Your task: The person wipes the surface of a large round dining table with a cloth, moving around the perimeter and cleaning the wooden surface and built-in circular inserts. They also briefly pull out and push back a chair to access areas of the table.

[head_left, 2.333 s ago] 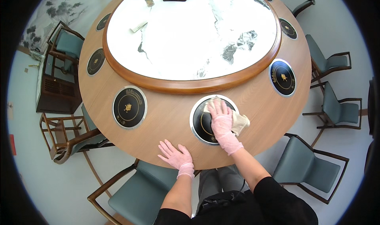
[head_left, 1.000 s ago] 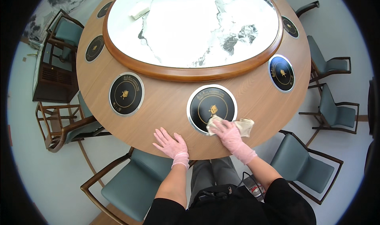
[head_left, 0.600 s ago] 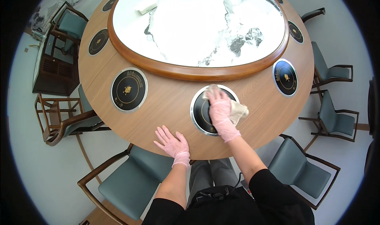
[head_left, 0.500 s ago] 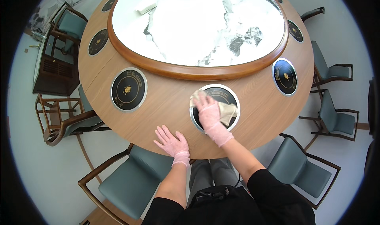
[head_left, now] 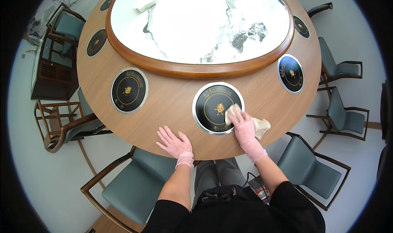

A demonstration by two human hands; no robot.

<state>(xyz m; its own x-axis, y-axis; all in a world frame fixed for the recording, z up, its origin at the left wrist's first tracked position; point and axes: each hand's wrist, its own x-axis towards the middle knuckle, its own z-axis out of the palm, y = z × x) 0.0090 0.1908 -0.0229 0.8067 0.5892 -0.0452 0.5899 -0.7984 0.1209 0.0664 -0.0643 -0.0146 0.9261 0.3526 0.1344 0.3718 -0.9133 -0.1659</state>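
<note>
My right hand (head_left: 244, 130), in a pink glove, presses a beige cloth (head_left: 260, 127) onto the lower right rim of a round black hot plate (head_left: 208, 106). Its fingers are bent over the cloth, and part of the cloth trails out on the right over the wood. The plate is set into the round wooden table (head_left: 172, 93), with a silver rim and a small gold figure at its middle. Also gloved in pink, my left hand (head_left: 176, 144) lies flat near the table's front edge, fingers spread, holding nothing.
A marble-topped turntable (head_left: 192, 36) with a brown wooden rim fills the table's middle; a white box-like item (head_left: 145, 3) lies on it. Similar black plates (head_left: 129, 90) ring the table. Green-seated chairs (head_left: 135, 184) stand around it, and a dark cabinet (head_left: 55, 73) is at the left.
My right hand has moved with the cloth from the plate's middle to its lower right edge, uncovering the gold figure. My left hand stays flat on the table. The view has shifted slightly.
</note>
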